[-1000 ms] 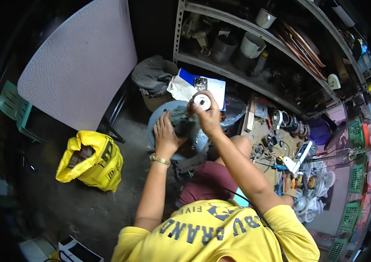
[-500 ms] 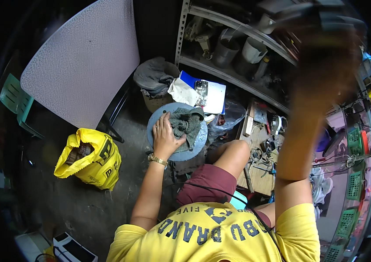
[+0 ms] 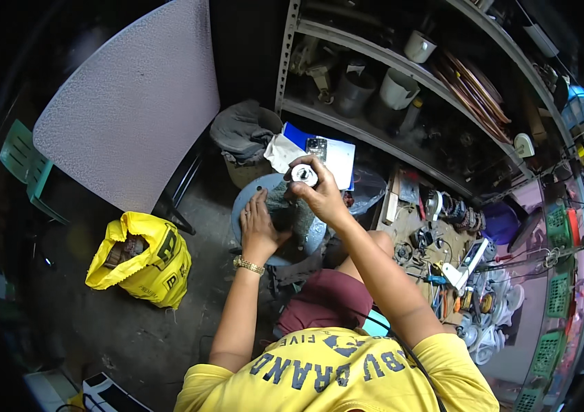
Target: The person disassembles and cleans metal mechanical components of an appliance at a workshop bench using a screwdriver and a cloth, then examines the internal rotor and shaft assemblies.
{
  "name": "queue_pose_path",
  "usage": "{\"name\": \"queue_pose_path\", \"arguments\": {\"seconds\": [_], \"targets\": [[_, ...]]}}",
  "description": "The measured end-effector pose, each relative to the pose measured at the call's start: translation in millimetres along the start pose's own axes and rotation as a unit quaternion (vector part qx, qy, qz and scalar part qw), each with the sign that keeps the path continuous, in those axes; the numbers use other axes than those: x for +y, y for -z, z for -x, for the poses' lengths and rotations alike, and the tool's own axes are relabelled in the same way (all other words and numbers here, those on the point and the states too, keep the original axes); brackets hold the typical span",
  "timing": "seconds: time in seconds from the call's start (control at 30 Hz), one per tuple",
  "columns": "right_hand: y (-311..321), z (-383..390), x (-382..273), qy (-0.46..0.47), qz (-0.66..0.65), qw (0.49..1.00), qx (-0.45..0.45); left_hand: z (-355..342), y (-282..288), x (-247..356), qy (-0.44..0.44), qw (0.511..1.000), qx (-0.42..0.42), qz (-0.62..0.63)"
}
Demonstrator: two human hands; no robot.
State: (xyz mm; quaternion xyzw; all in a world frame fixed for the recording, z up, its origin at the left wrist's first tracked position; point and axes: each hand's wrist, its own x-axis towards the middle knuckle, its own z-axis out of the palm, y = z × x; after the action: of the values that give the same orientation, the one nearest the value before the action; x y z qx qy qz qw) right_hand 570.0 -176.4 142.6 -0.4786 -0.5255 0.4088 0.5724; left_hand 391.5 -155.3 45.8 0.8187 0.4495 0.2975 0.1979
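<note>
On the round blue-grey stool top (image 3: 239,214) lies a bunched grey-green cloth (image 3: 300,223). My left hand (image 3: 257,230), with a gold watch on the wrist, is closed against its left side, fingers to the far side and thumb toward me. Above the cloth, my right hand (image 3: 325,196) grips a white round-ended thing (image 3: 304,176) with a dark centre. It is seen end-on, so its length and kind are hidden. Whatever may lie inside the cloth does not show.
A yellow bag (image 3: 148,264) stands on the floor at left. Beyond the stool are a bucket (image 3: 244,165) with grey cloth, papers and a phone (image 3: 317,147). Right of my knee, a wooden board (image 3: 402,220) bears tools and parts. Metal shelves (image 3: 374,127) run behind.
My right hand has come down from a raised, blurred position at the upper right to above the cloth. My left hand stays at the cloth, slightly shifted.
</note>
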Motion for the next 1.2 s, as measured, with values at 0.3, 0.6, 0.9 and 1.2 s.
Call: {"name": "queue_pose_path", "arguments": {"seconds": [0.3,0.6,0.9,1.2], "targets": [[2,3,-6,0.009,-0.047,0.999,-0.023,-2,-1,10,-0.007,1.000,0.011,-0.004],[30,-5,-200,0.399,0.335,0.843,0.134,3,5,-7,-0.039,0.998,0.041,-0.029],[22,22,32,0.021,0.041,0.989,0.142,9,-11,9,-0.042,0.998,0.037,0.028],[9,8,3,0.017,-0.141,0.989,0.039,-3,-3,4,-0.030,0.999,0.023,0.015]]}}
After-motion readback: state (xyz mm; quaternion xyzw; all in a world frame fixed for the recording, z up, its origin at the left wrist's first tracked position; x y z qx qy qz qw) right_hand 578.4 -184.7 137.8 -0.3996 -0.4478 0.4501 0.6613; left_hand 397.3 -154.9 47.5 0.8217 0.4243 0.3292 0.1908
